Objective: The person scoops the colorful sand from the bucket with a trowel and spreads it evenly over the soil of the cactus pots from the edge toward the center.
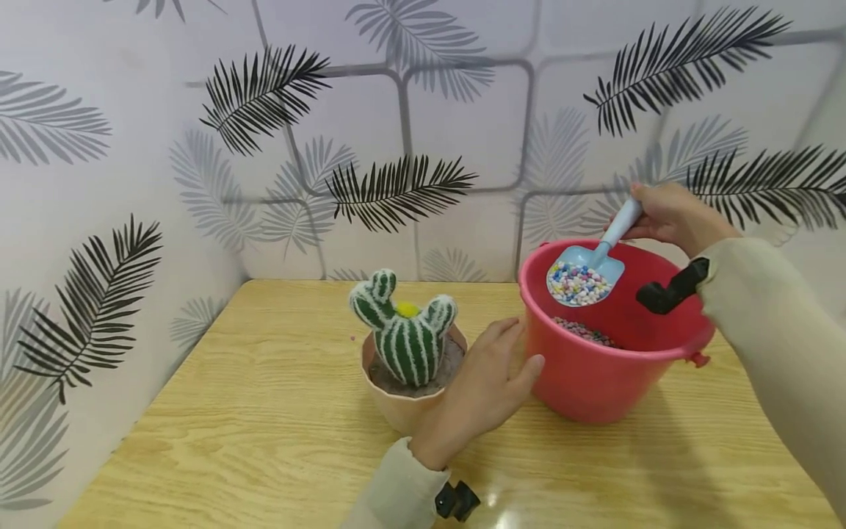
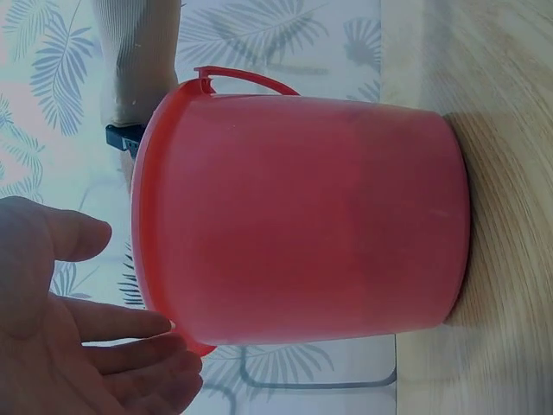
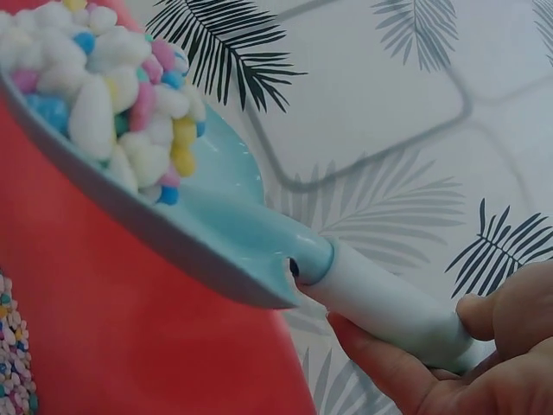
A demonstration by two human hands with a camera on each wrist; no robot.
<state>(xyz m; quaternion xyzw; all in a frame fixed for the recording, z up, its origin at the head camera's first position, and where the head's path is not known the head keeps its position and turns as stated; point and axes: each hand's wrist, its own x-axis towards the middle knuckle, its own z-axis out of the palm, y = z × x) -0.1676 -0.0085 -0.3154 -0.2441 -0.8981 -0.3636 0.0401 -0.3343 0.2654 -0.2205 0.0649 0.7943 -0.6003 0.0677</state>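
Observation:
My right hand [image 1: 674,213] grips the white handle of a light blue scoop [image 1: 613,246] above the bucket's mouth. A heap of white, pink, blue and yellow pebbles [image 1: 578,285] fills the scoop's blade; the right wrist view shows the heap [image 3: 112,95] close up. Below it, the red bucket [image 1: 595,382] holds more small coloured pebbles [image 1: 584,332] at its bottom. Between bucket and plant, my left hand [image 1: 485,382] has its fingers extended and holds nothing. The potted cactus [image 1: 410,345], green with white stripes and a yellow top, stands just left of that hand, which partly hides its pot [image 1: 396,408].
Everything stands on a light wooden table [image 1: 264,397]. Behind it rises a wall [image 1: 463,125] with a leaf pattern. In the left wrist view, a red handle [image 2: 251,78] shows along the bucket's side. A tiny pink bit [image 1: 353,339] lies left of the pot.

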